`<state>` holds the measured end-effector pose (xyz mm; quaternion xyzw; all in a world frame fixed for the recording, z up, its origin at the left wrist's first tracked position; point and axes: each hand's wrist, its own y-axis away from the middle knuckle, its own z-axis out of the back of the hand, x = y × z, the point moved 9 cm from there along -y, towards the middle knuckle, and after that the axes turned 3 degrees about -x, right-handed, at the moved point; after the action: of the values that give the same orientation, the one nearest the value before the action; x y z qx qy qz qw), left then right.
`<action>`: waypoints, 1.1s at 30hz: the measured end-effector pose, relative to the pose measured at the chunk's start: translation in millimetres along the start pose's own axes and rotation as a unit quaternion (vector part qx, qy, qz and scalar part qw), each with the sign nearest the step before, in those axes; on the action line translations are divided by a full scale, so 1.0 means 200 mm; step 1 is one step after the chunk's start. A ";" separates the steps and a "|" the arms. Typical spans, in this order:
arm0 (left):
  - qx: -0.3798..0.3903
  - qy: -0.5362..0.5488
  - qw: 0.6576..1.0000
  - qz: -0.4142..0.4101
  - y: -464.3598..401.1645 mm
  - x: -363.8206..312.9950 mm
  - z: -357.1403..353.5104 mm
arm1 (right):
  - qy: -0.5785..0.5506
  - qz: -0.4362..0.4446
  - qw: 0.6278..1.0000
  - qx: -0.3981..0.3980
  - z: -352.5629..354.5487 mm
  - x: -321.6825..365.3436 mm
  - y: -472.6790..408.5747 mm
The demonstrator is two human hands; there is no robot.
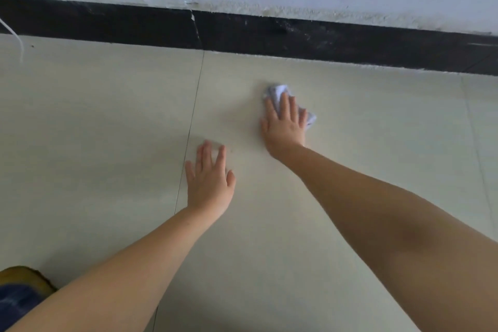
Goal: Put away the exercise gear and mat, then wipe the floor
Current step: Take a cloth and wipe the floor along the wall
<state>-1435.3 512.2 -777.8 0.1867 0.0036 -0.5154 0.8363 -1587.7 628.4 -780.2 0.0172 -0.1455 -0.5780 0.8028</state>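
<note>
The right hand (284, 127) is stretched forward on a straight arm, and one crumpled white cloth (277, 92) is pressed flat against the pale tiled floor (107, 116) under its extended fingers, near the black skirting board (107, 21). The left hand (208, 183) is laid palm down on the floor nearer the body, fingers spread straight and nothing held, just right of a tile joint (192, 121). Two bare forearms, two hands and one cloth are seen.

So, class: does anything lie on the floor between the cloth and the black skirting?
Nothing visible does. The right hand presses the cloth onto bare floor, with only bare tile up to the skirting.
</note>
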 end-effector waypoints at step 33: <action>-0.034 -0.047 0.997 -0.048 -0.01 -0.23 -0.02 | -0.014 0.210 0.978 -0.002 0.07 -0.05 -0.28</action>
<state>-1457.7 551.5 -772.8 0.1335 -0.0093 -0.5632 0.8154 -1645.7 621.3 -779.9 -0.0236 -0.1563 -0.3965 0.9043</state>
